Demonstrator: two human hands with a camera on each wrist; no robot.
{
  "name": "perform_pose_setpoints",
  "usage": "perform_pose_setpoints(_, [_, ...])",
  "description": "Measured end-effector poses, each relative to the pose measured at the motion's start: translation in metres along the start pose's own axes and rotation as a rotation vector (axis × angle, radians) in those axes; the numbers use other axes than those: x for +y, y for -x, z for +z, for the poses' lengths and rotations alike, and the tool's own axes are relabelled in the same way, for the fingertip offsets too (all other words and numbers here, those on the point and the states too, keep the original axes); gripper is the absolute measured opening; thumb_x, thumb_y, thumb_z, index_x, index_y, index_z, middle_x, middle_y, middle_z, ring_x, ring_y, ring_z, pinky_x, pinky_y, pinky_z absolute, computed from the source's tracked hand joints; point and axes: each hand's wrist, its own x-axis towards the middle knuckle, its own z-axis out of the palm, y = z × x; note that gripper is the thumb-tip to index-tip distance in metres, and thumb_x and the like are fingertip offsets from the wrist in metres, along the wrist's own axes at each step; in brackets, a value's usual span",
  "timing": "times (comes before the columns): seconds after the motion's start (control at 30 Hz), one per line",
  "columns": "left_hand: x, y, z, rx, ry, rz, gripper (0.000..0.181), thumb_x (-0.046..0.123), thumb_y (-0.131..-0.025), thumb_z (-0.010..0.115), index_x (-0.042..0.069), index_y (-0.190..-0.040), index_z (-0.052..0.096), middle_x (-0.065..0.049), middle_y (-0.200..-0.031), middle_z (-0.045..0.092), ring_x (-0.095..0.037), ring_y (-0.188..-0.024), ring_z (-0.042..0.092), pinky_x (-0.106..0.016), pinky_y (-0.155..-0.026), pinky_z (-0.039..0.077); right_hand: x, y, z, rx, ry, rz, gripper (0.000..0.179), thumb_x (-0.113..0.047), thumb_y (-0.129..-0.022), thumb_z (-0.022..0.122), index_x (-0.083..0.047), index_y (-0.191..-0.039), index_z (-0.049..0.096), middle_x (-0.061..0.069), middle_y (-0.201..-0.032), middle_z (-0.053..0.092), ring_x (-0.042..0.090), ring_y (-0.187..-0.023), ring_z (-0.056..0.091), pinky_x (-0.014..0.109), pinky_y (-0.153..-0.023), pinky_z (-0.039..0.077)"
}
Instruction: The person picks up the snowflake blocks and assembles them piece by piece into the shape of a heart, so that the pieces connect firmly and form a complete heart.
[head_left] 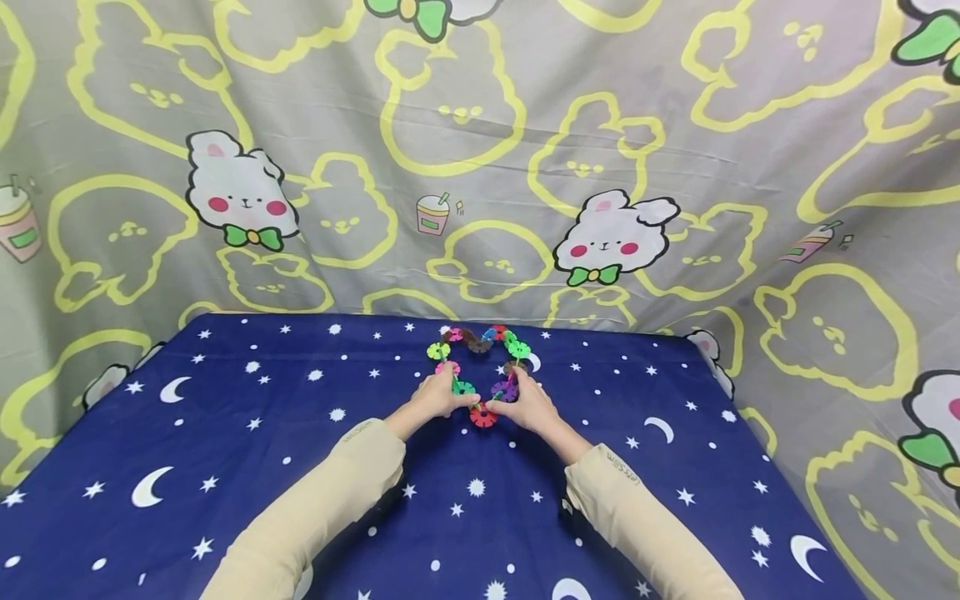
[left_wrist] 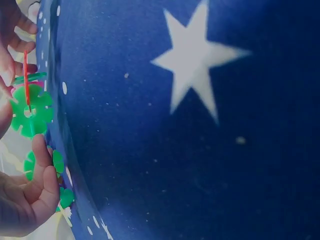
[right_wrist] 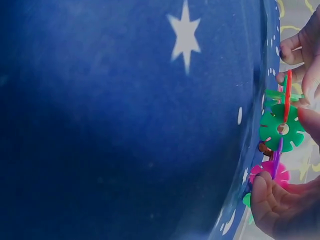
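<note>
Notched plastic discs, slotted into one another, make a heart-shaped ring (head_left: 483,417) with a red disc at its bottom point. My left hand (head_left: 433,397) grips the lower left side, beside a green disc (head_left: 465,388) and a pink one. On the lower right side, my right hand (head_left: 534,405) holds the ring by a purple disc (head_left: 504,390), thumb towards the red disc. In the left wrist view a green disc (left_wrist: 41,119) faces the camera with a red disc edge-on across it. The right wrist view shows a green disc (right_wrist: 270,131) between fingers.
A dark blue cloth (head_left: 300,467) with white stars and moons covers the table. Behind it and along the sides hangs a grey curtain (head_left: 495,192) printed with yellow outlines and white rabbits. Both forearms reach in from the near edge in beige sleeves (head_left: 322,492).
</note>
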Motion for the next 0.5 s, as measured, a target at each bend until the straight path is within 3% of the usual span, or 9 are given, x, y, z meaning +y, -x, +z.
perform_pose_setpoints(0.13, [-0.0012,0.0001,0.0013,0.011,-0.009,-0.009,0.075,0.039,-0.078,0.070,0.005,-0.135,0.035,-0.008,-0.075,0.062,-0.018,-0.059,0.060,-0.038,-0.071,0.048,0.0010,-0.0002,0.0036,-0.010,0.011,0.010,0.079,-0.036,-0.075,0.071,0.000,-0.136,0.035,0.021,-0.130,0.047,0.038,-0.118,0.044,0.051,-0.094,0.036])
perform_pose_setpoints(0.23, [-0.0021,0.0002,0.0014,0.021,-0.022,-0.001,0.080,0.039,-0.078,0.070,0.003,-0.139,0.031,-0.015,-0.102,0.063,-0.027,-0.083,0.063,-0.042,-0.080,0.047,0.0009,-0.0003,0.0053,-0.011,0.041,0.022,0.081,-0.038,-0.075,0.072,0.000,-0.136,0.035,0.021,-0.130,0.047,0.037,-0.118,0.045,0.051,-0.093,0.038])
perform_pose_setpoints(0.33, [-0.0031,0.0000,0.0009,0.023,-0.034,0.011,0.082,0.039,-0.080,0.068,0.001,-0.141,0.029,-0.019,-0.126,0.052,-0.035,-0.108,0.054,-0.047,-0.090,0.042,-0.0002,-0.0006,0.0049,-0.008,0.066,0.039,0.081,-0.040,-0.074,0.072,-0.002,-0.136,0.036,0.019,-0.131,0.047,0.037,-0.118,0.046,0.052,-0.092,0.038])
perform_pose_setpoints(0.5, [-0.0036,0.0005,-0.0023,0.032,-0.055,-0.033,0.083,0.041,-0.080,0.067,0.001,-0.141,0.027,-0.021,-0.128,0.050,-0.038,-0.113,0.050,-0.051,-0.089,0.041,-0.0016,-0.0011,0.0024,-0.007,0.089,0.053,0.077,-0.041,-0.074,0.071,-0.006,-0.135,0.038,0.016,-0.130,0.048,0.035,-0.117,0.047,0.052,-0.090,0.039])
